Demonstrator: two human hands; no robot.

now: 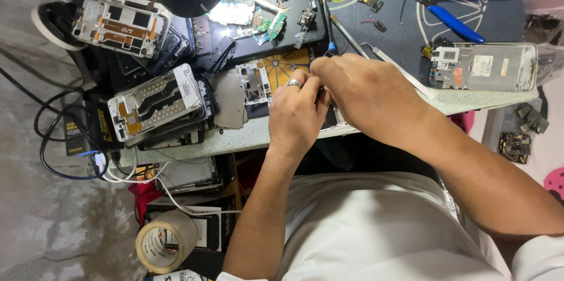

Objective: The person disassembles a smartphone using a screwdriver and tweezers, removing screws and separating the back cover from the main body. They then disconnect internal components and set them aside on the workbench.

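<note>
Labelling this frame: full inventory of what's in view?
phone frames: several, silver, stacked left of the hands
frame: one, silver, bench right
pliers: one, blue handles, top right
circuit boards: several, green, top centre
bracket: one, silver, beside left hand
tape roll: one, beige, floor lower left
cables: several, black and white, left
bench: one, pale, edge below the frames
left hand: one, ringed, meets the right at centre
right hand: one, fingertips at the left; held item hidden

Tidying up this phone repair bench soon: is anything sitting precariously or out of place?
Yes. The stack of phone frames at the table's left edge is piled askew and overhangs it. A tape roll lies on the floor below.
</note>
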